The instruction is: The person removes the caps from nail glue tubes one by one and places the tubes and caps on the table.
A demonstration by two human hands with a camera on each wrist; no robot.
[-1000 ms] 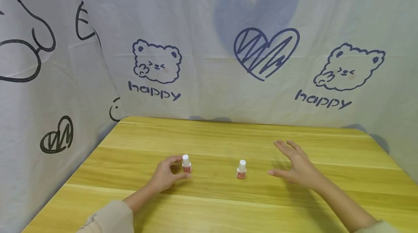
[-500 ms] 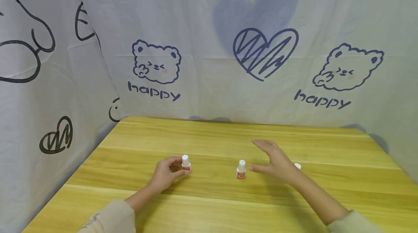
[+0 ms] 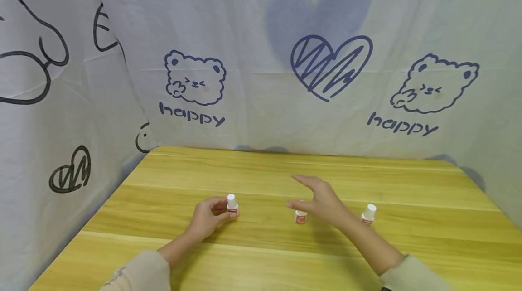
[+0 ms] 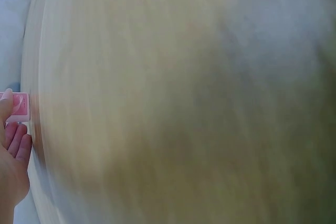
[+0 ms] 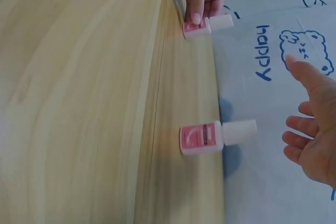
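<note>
Three small white bottles with tall white caps and pink-red labels stand upright on the wooden table. My left hand pinches the left bottle low on its body, thumb on the label; the right wrist view shows this left bottle too. My right hand, fingers and thumb spread, hovers by the middle bottle and hides most of its cap. In the right wrist view, the right hand is apart from a bottle. The right bottle stands behind my right forearm, its base hidden.
The yellow wood-grain table reaches back to a pale curtain printed with hearts, bears and the word "happy". Another curtain panel hangs along the left side.
My right hand has moved left, from right of the middle bottle to above it, uncovering the right bottle. My left thumb has closed onto the left bottle, which stays in place.
</note>
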